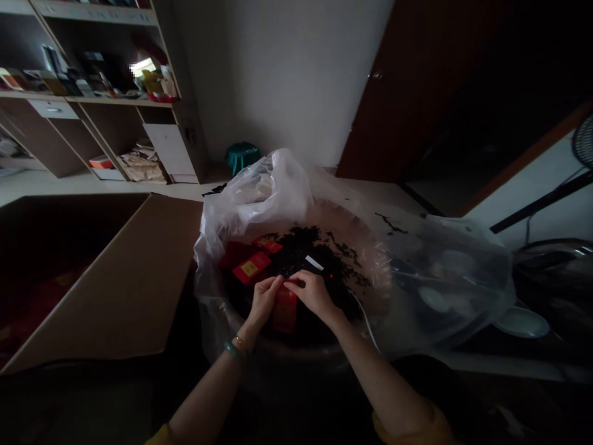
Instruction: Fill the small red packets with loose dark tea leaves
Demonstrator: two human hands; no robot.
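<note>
1. Far L: cardboard box, flap open, dark inside. Its edge sits v. near the basin, so little open room on that side.
2. Back L: shelves w/ papers & small boxes, well away from the hands.
3. L hand, bangle on wrist, yellow sleeve at lower edge: fingers angled in over the upright red packet. Grip looks together at the packet's top; contact mostly hidden, so can't tell if clamped.
4. Packet stands at the near side of the basin, betw. both hands; prob. steadied there by them. Two more red packets lie on the far-L part of the leaves.
5. Mid: dark loose leaves fill the round basin, w/ white strip on top. Clear bag lines it, apparently to contain the leaves; its loose folds bunch at the back & R.
6. R hand: fingertips meet L hand's over the packet; same, can't tell if clamped. Rim lies just R of it, w/ some open room inside.
7. Far R: white plate beside the bag; fan at the edge.
</note>
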